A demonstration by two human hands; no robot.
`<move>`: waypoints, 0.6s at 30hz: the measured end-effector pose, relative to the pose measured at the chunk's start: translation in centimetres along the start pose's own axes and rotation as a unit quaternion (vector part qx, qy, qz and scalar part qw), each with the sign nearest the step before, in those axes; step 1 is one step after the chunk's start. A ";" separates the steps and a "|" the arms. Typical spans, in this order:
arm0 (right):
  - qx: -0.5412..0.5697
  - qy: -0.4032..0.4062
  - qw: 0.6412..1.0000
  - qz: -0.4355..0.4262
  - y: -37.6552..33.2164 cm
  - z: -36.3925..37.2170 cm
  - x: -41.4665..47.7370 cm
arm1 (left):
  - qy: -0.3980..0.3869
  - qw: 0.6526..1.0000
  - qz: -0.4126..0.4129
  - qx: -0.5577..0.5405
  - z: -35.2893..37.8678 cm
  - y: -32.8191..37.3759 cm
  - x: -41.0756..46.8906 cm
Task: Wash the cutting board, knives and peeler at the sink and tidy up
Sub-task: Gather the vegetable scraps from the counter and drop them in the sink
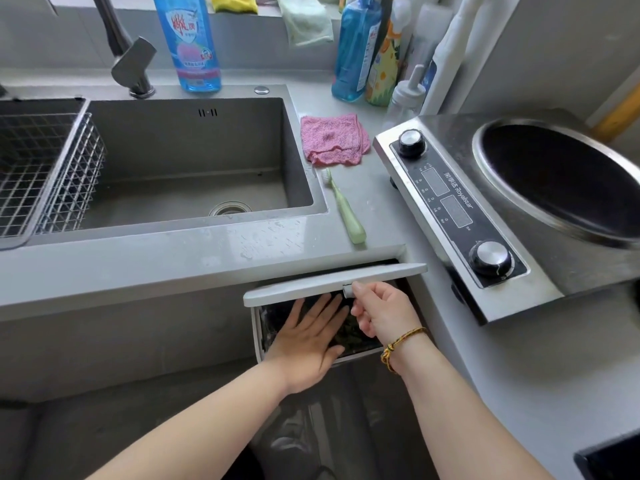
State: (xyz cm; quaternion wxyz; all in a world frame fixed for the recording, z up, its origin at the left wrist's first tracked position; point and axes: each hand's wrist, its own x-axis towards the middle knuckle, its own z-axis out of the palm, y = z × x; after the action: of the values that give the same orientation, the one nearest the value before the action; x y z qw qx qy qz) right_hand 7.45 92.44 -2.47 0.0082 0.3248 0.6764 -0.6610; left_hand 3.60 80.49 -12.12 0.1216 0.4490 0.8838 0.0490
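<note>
A small white waste bin (258, 336) hangs on the cabinet front below the counter edge, with its lid (332, 284) raised. My right hand (384, 311) pinches the small knob on the lid's front edge. My left hand (308, 341) lies flat with straight fingers over the bin's opening, above dark green scraps inside. The grey sink (194, 161) holds nothing loose. No cutting board, knife or peeler is in view.
A wire basket (45, 171) sits in the sink's left end, the faucet (131, 60) behind it. Blue detergent bottles (188, 43) stand at the back. A pink cloth (332, 138) and green brush (344, 207) lie right of the sink. An induction cooker (512, 206) fills the right counter.
</note>
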 end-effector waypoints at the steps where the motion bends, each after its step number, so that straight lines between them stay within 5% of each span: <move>1: 0.002 0.001 1.000 0.002 0.0 0.1 0.0 | -0.002 1.000 0.004 0.008 0.0 -0.1 0.0; 7: -0.004 0.007 1.000 0.000 -0.1 0.2 -0.1 | -0.004 1.000 0.014 -0.001 -0.2 0.0 -0.5; 12: -0.022 0.013 1.000 -0.004 0.3 0.2 -0.4 | 0.154 0.982 -0.021 -0.103 -0.9 -0.1 -1.6; 18: -0.047 0.010 0.999 0.008 0.2 0.2 -0.6 | 0.175 0.984 -0.011 -0.041 1.0 -0.6 -1.9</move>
State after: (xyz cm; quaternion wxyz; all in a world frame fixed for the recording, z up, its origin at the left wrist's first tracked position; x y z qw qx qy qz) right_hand 7.89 92.03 -2.40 0.0220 0.3357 0.7043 -0.6251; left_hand 4.44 78.61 -12.91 -0.0163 0.4181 0.8937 0.1619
